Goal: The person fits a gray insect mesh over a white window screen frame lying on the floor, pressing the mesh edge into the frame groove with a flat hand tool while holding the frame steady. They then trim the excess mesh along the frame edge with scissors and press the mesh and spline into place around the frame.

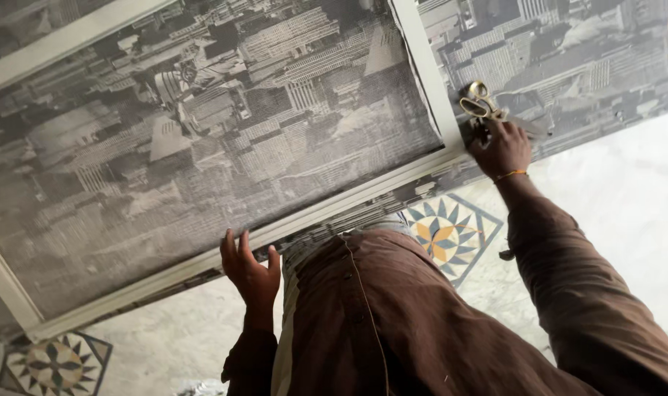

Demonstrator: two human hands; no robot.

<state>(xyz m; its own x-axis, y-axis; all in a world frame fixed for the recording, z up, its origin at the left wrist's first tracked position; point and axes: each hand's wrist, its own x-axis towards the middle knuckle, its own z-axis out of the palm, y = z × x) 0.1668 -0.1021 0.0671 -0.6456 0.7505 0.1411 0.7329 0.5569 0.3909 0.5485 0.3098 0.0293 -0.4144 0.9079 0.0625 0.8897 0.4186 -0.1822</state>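
Fingers: those of the right hand [501, 147] are curled around the handles of a pair of brass-coloured scissors [480, 103], clamped on them; those of the left hand [250, 268] are spread apart and flat.
Right hand: reaches forward to the corner of a white frame [334, 209], with the scissors at the frame's edge. Whether the blades are open or shut cannot be told, as the hand hides them.
Left hand: rests, palm down and holding nothing, on the near rail of the frame, apparently pressing to steady it while the other hand works.
Frame: a large white rectangle lying flat and slantwise on the floor, covered by a fine grey mesh [202, 147] stretched across it.
Sheet below: a grey printed sheet [568, 59] showing city buildings from above lies under the frame and spreads beyond it at the right.
Scissors' place: at the frame's far right corner, where the mesh meets the rail, which would suit trimming along that edge.
Floor: pale marble [620, 220] with inlaid star-pattern tiles [444, 235], one just beside the person's body, another at the lower left.
Person: bent over the frame in brown clothing [392, 323], with a thin orange band [511, 174] on the right wrist.
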